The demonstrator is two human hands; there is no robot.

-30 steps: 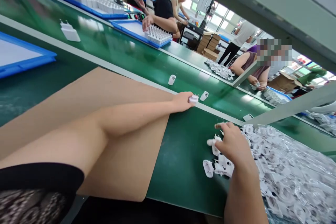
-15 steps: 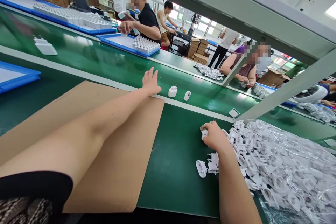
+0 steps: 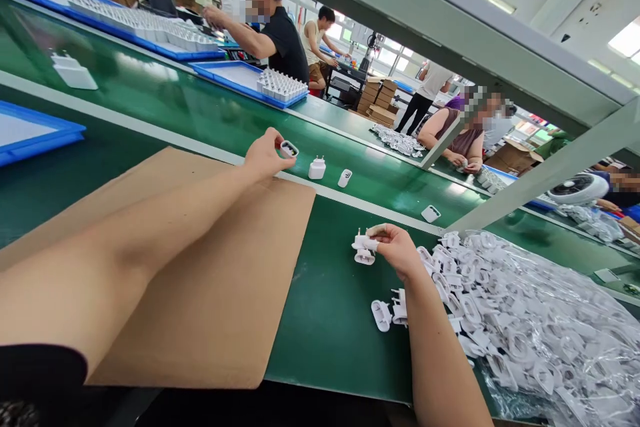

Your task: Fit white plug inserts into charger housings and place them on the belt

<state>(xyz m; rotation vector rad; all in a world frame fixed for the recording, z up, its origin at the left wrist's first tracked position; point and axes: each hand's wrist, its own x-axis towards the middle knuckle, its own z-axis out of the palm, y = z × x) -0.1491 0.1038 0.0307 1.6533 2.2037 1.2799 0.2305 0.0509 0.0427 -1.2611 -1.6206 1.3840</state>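
My left hand point(image 3: 263, 155) reaches across the cardboard sheet to the far green strip. Its thumb and fingers are closed on a white charger housing point(image 3: 289, 149), whose open end shows dark parts inside. Over the near green surface, my right hand point(image 3: 400, 252) pinches a white plug cover point(image 3: 361, 240) with two pins pointing up. A second white oval piece point(image 3: 365, 257) shows right under it; whether my fingers hold that one too is unclear. Loose plug covers point(image 3: 381, 315) lie beside my right forearm, near a large heap of plug covers point(image 3: 520, 320) partly under clear plastic.
A cardboard sheet point(image 3: 215, 293) lies under my left arm. Along the green strip stand a pinned charger point(image 3: 317, 167), a small housing point(image 3: 345, 178) and another housing point(image 3: 431, 213). A slanted metal post point(image 3: 525, 177) rises at right. Co-workers sit across, by blue trays point(image 3: 230, 73).
My left hand, open before, has closed on a charger housing. My right hand has moved left from the heap's edge, bringing a plug cover with it. The chargers on the strip have shifted slightly left.
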